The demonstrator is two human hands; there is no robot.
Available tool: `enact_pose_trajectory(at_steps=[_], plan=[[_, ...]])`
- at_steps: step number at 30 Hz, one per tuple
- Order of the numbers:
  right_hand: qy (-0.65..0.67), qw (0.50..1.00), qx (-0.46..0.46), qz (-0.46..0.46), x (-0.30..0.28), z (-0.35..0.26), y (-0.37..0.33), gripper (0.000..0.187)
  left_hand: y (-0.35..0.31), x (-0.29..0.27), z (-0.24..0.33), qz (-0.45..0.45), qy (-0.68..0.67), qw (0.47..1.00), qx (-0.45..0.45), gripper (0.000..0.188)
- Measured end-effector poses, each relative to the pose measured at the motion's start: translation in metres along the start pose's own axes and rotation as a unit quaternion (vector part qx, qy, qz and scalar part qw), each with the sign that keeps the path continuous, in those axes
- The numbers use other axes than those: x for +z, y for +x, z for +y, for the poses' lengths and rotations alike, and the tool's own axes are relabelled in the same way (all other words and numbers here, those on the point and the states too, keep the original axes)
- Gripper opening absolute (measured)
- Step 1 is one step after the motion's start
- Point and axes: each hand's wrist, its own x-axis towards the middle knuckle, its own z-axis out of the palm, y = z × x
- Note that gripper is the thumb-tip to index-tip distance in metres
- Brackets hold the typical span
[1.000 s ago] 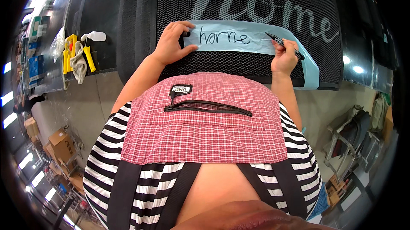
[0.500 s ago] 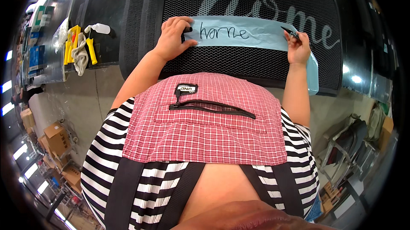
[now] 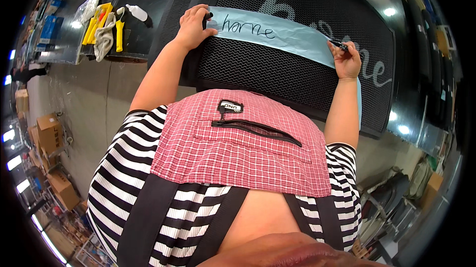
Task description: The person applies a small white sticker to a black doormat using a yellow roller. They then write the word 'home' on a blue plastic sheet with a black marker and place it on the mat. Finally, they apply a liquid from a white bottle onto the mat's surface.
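A long light blue strip of paper or film (image 3: 300, 40) lies across a black mesh mat (image 3: 248, 66), with black handwriting near its left end. My left hand (image 3: 189, 30) rests at that end, thumb and fingers closed around a small black piece like a marker cap (image 3: 207, 18). At the strip's right part, my right hand (image 3: 348, 63) grips a black marker (image 3: 339, 45), its tip pointing left over the strip. Large pale script on the mat is partly covered by the strip. Behind my right hand, the strip's far end hangs down toward me.
On the dark table (image 3: 136, 39) at the left lie yellow-handled tools (image 3: 96, 25), a grey cloth glove (image 3: 104, 39) and a white bottle (image 3: 137, 12). Cardboard boxes (image 3: 63, 187) stand on the floor at lower left. Chairs (image 3: 391, 192) are at lower right.
The whole view has turned, so the mat and strip now slope down to the right. Both hands keep their holds at the strip, and the handwriting looks the same.
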Motion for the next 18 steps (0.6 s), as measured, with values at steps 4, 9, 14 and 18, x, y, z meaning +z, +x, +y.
enact_pose_trajectory(at_steps=[4, 9, 14, 18], plan=[[-0.042, 0.999, -0.01, -0.001, 0.005, 0.009, -0.003, 0.01, -0.001, 0.001, -0.015, -0.005, -0.062, 0.996, -0.067, 0.056], [-0.018, 0.995, -0.061, 0.074, 0.018, 0.027, -0.008, 0.012, -0.008, -0.003, -0.001, -0.007, -0.18, 0.97, -0.166, 0.052], [-0.086, 0.979, -0.102, 0.155, 0.033, 0.102, 0.016, 0.016, 0.0, 0.049, -0.039, 0.078, -0.167, 0.971, -0.153, 0.043], [-0.191, 0.963, -0.115, 0.149, 0.068, 0.118, 0.008, 0.02, 0.002, 0.053, -0.041, 0.061, -0.172, 0.973, -0.142, 0.041]])
